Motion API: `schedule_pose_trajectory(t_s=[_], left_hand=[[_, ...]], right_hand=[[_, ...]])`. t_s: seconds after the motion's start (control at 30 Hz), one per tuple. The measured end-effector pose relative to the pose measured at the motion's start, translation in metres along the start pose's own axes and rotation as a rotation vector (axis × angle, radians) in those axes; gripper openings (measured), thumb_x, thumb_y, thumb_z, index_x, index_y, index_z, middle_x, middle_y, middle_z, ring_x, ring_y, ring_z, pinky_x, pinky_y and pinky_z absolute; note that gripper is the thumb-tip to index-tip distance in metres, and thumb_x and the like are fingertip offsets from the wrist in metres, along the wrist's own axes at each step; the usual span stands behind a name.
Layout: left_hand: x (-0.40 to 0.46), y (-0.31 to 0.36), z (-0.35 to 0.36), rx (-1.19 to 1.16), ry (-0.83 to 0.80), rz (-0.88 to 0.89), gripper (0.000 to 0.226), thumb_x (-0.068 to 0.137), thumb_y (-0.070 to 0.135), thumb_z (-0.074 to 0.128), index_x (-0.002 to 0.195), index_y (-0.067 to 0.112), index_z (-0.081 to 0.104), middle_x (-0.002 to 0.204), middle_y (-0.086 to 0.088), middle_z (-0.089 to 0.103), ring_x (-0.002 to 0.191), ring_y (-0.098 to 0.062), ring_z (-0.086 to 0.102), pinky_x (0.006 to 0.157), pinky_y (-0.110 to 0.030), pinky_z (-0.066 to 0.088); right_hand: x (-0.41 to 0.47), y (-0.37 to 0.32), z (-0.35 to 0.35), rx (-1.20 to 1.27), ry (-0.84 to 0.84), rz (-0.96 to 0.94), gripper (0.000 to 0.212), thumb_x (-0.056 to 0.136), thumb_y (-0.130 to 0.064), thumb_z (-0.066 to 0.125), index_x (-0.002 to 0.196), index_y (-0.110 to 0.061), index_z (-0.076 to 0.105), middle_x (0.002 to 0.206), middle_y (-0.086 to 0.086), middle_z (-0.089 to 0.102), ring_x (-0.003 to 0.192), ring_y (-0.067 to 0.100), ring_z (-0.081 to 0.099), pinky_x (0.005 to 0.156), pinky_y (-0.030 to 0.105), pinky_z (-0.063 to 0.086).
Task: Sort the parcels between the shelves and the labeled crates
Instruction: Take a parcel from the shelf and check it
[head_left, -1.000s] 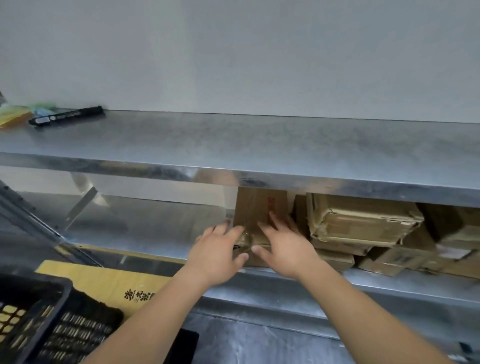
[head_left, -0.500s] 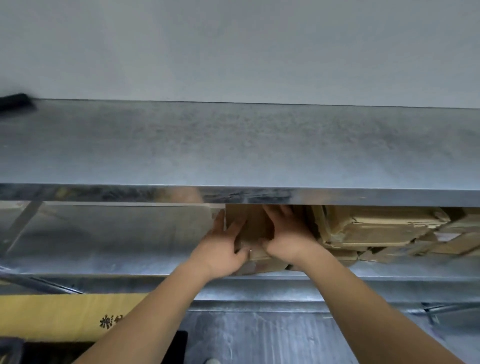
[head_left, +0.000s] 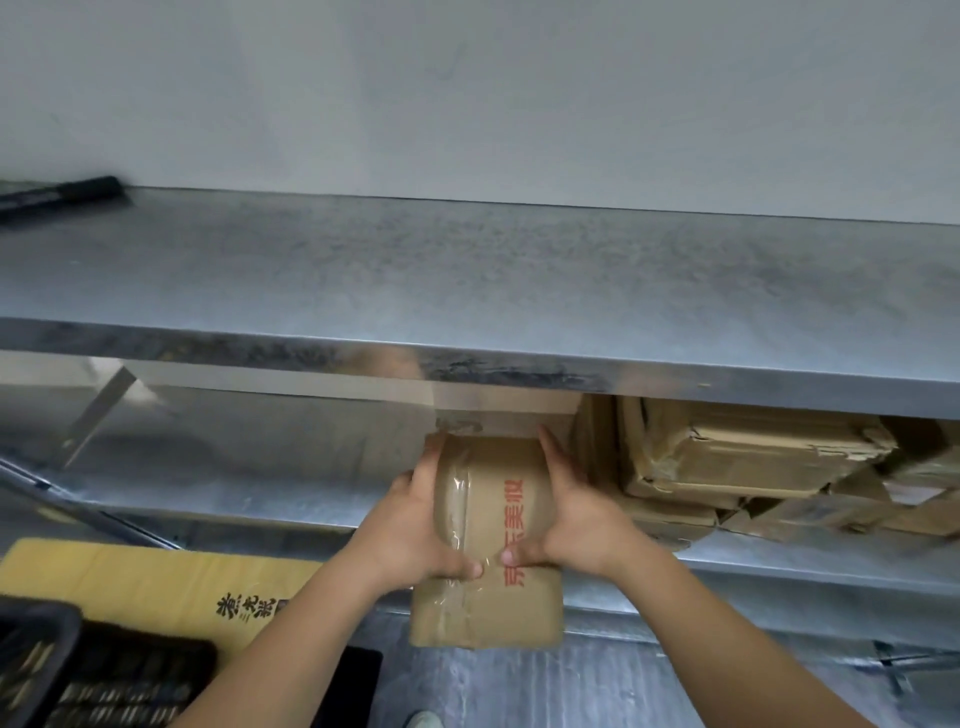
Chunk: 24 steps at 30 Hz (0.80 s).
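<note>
Pulled out from the lower shelf (head_left: 249, 488) since half a second ago, the brown parcel (head_left: 493, 540) now hangs in front of the shelf's front edge, where before we had it pushed back beside the stack. We hold it with two hands: our left hand (head_left: 415, 525) grips its left side, thumb across the taped front, and our right hand (head_left: 576, 519) grips its right side, thumb on the red print. It is one parcel, taped with clear tape, tilted toward us. Behind it, to the right on the same shelf, lies a pile of worn cardboard parcels (head_left: 748, 467); we cannot count them exactly, several at least. We see two galvanised metal shelves, the upper shelf (head_left: 467, 280) bare but for one black marker (head_left: 57, 189) at its far left, a pale grey wall (head_left: 467, 93) behind. Lower left, one yellow carton (head_left: 156, 582) with black characters lies flat, and one black crate (head_left: 47, 670) sits in front of it. The floor (head_left: 597, 691) below is grey.
</note>
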<state>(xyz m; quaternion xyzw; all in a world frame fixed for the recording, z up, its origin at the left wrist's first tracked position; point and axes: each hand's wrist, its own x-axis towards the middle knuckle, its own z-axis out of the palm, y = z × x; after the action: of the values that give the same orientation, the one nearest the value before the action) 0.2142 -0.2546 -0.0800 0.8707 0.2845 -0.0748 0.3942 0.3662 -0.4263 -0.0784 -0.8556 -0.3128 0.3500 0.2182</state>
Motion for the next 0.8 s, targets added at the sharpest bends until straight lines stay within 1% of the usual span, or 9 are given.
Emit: schedule_pose_trajectory(t_s=[0.07,0.17,0.23,0.33,0.43,0.53,0.63,0.7,0.8], left_hand=[[-0.01,0.003,0.005,-0.035,0.021,-0.002,0.156,0.04,0.043,0.097,0.138,0.069,-0.021,0.137,0.002,0.046,0.116,-0.019,0.058,0.095,-0.04,0.054],[-0.032,0.003,0.014,0.004,0.117,-0.077,0.147,0.048,0.055,0.093,0.147,0.059,-0.015,0.142,0.002,0.042,0.121,-0.019,0.055,0.101,-0.039,0.05],[-0.051,-0.002,0.019,0.054,0.246,-0.044,0.112,0.066,0.068,0.078,0.15,0.052,0.006,0.139,0.003,0.05,0.121,-0.019,0.056,0.098,-0.038,0.05],[-0.086,-0.001,0.022,0.078,0.471,0.02,0.046,0.087,0.071,0.049,0.123,0.043,0.04,0.105,0.01,0.066,0.094,-0.015,0.064,0.075,-0.034,0.05],[-0.117,0.006,0.025,0.043,0.605,-0.005,0.038,0.089,0.069,0.035,0.091,0.031,0.041,0.073,0.01,0.062,0.068,-0.011,0.058,0.056,-0.033,0.039],[-0.144,0.011,0.026,0.03,0.698,-0.083,0.037,0.094,0.055,0.054,0.08,0.026,0.034,0.066,0.006,0.054,0.061,-0.016,0.055,0.051,-0.032,0.033],[-0.177,0.017,0.019,-0.064,0.674,-0.157,0.05,0.082,0.039,0.078,0.108,0.033,0.036,0.076,0.009,0.059,0.066,-0.004,0.062,0.048,-0.019,0.039],[-0.197,0.015,0.014,-0.099,0.588,-0.182,0.097,0.073,0.033,0.084,0.143,0.04,0.016,0.074,0.008,0.062,0.069,0.001,0.063,0.052,-0.015,0.044],[-0.224,0.012,0.009,-0.106,0.491,-0.186,0.136,0.065,0.029,0.088,0.148,0.059,-0.015,0.087,0.013,0.066,0.076,-0.001,0.067,0.063,-0.019,0.053]], right_hand=[[-0.005,0.0,0.004,0.009,0.015,-0.036,0.156,0.053,-0.049,0.098,0.148,-0.058,-0.026,0.155,0.004,0.04,0.126,0.022,0.057,0.104,0.031,0.047],[-0.017,0.003,0.012,-0.012,0.074,-0.098,0.15,0.054,-0.05,0.097,0.157,-0.047,-0.012,0.156,0.006,0.036,0.133,0.024,0.052,0.11,0.035,0.044],[-0.029,0.007,0.018,-0.006,0.102,-0.15,0.138,0.056,-0.051,0.096,0.157,-0.044,0.002,0.155,0.001,0.036,0.132,0.023,0.053,0.109,0.038,0.046],[-0.049,0.01,0.028,0.023,0.153,-0.262,0.098,0.064,-0.054,0.09,0.137,-0.049,0.026,0.139,-0.011,0.041,0.113,0.015,0.059,0.094,0.035,0.051],[-0.069,0.003,0.034,0.025,0.195,-0.4,0.057,0.073,-0.069,0.074,0.11,-0.045,0.037,0.118,-0.017,0.041,0.093,0.003,0.056,0.079,0.029,0.048],[-0.082,-0.007,0.041,0.115,0.225,-0.483,0.042,0.084,-0.078,0.048,0.09,-0.037,0.037,0.102,-0.014,0.044,0.081,0.006,0.052,0.067,0.026,0.041],[-0.091,-0.02,0.043,0.195,0.225,-0.475,0.035,0.09,-0.059,0.063,0.103,-0.04,0.038,0.101,-0.017,0.054,0.085,0.0,0.056,0.068,0.023,0.042],[-0.101,-0.027,0.04,0.262,0.094,-0.462,0.079,0.085,-0.041,0.08,0.137,-0.05,0.022,0.112,-0.028,0.052,0.099,-0.007,0.056,0.08,0.015,0.043],[-0.111,-0.035,0.041,0.204,-0.041,-0.478,0.142,0.066,-0.033,0.095,0.149,-0.062,-0.017,0.144,-0.023,0.032,0.129,0.001,0.041,0.108,0.03,0.039]])
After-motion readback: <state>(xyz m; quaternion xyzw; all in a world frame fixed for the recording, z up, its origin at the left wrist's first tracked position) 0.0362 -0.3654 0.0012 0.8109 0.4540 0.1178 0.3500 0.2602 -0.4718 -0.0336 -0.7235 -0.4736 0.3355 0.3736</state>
